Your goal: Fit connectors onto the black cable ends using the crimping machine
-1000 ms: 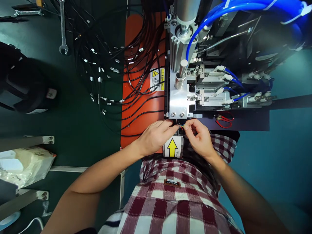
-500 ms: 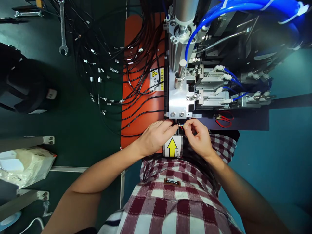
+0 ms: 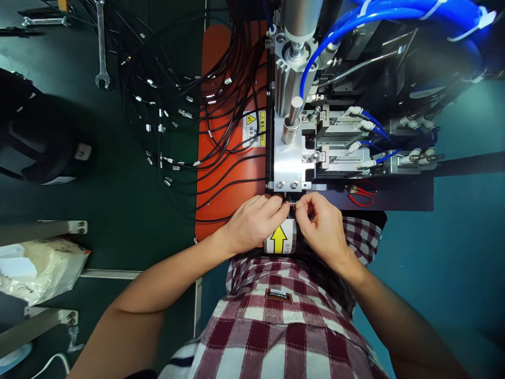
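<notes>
Thin coloured wires [image 3: 292, 204], some red and some light, show in the small gap between my two hands. My left hand [image 3: 254, 221] is closed, thumb and forefinger pinching the wires from the left. From the right, my right hand [image 3: 321, 223] pinches their other end between thumb and fingertip. Both hands are just below the metal block [image 3: 288, 168] of the machine. Beneath them is a white label with a yellow arrow [image 3: 279, 241], partly covered by my left hand. The exact wire ends are hidden by my fingertips.
Black cables [image 3: 232, 105] with silver tags spread over the orange panel [image 3: 232, 210] and the dark surface at left. Red-handled snips [image 3: 362, 193] lie right of the machine. A wrench [image 3: 101, 47] lies upper left. Blue air hoses [image 3: 355, 21] arch over the pneumatic cylinders [image 3: 343, 158].
My right hand has shifted very slightly and its fingers have closed in a little at the wires. My left hand keeps nearly the same place and pinch.
</notes>
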Tool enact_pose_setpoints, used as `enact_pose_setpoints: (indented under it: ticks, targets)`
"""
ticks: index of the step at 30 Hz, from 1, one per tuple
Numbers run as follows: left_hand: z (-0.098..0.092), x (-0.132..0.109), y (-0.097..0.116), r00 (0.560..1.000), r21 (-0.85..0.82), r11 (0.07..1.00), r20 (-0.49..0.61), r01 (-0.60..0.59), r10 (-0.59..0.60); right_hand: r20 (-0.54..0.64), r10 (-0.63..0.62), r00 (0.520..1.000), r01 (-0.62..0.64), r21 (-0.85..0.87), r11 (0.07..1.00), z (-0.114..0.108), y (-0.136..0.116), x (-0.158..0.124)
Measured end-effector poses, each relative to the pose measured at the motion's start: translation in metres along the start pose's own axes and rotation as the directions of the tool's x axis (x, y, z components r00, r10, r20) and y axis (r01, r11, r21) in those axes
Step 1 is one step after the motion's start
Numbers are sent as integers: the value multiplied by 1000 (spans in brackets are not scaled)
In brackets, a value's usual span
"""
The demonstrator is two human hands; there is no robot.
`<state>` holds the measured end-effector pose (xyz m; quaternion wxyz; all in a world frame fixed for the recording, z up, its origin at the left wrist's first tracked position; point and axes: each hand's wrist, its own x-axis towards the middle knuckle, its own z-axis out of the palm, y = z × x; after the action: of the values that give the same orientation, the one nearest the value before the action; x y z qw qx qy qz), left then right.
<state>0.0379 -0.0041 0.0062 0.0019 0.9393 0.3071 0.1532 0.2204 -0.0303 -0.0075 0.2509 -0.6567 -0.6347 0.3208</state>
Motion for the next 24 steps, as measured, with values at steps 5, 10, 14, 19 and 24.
enact_pose_setpoints:
  ticks: [5, 10, 14, 19, 24]
  targets:
    - [0, 0, 0, 1000, -13, 1000, 0, -1, 1, 46, 74, 996, -79, 119, 990, 1, 4, 1]
    - [1, -2, -2, 1000, -56, 998, 3, 9, -8, 82, 107, 991, -126, 270, 955, -4, 11, -2]
    - [2, -2, -2, 1000, -60, 998, 19, 19, -18, -15, 70, 997, -64, 250, 966, -4, 10, -3]
    - [3, -2, -2, 999, -38, 999, 38, 12, -11, -34, 7, 999, 1, 229, 974, 4, 8, -1]
    - [3, -3, -2, 1000, -63, 998, 27, 11, -9, -25, 10, 1000, -4, 231, 973, 7, 9, -1]
